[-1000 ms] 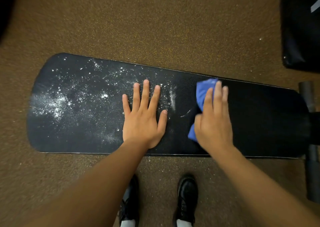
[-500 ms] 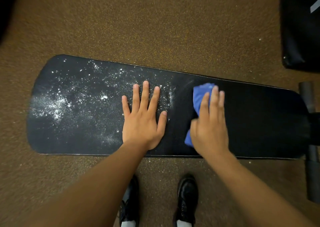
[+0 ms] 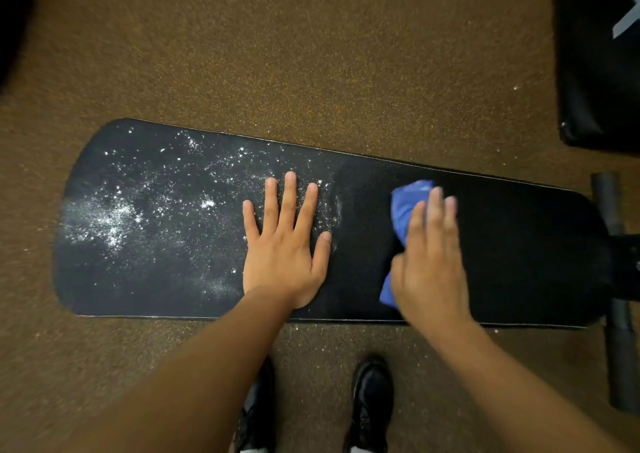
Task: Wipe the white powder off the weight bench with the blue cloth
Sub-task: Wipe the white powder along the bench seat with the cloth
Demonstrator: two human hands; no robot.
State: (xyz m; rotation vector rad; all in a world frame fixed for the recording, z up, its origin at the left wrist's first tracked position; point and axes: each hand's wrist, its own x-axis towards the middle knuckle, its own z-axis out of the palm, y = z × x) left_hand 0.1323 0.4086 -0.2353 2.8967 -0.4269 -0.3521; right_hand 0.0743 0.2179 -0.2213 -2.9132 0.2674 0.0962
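1. Blue cloth [image 3: 403,210] pressed flat on the weight bench [image 3: 519,245] under the right hand [image 3: 429,262], well to the right of the braced left hand [image 3: 287,248]; fingers laid loosely over the bunched fabric, pinning rather than clenching it, though blurred by motion.
2. Swept rightward, away from the left hand, compared with half a second ago, when cloth and hand sat nearer to it.
3. Left hand planted palm-down, fingers spread and holding nothing, steadying the bench.
4. Dark and clean from just right of the left hand out to the bench's narrow end.
5. White powder [image 3: 107,224] untouched left of that hand: thick near the wide end, thinner around the fingertips.
6. Judged roughly half done; likely next, a return of the cloth past the left hand, which probably needs lifting to reach the powder beneath and beyond it.
7. Scattered specks on the brown floor [image 3: 311,54] near the bench edges.
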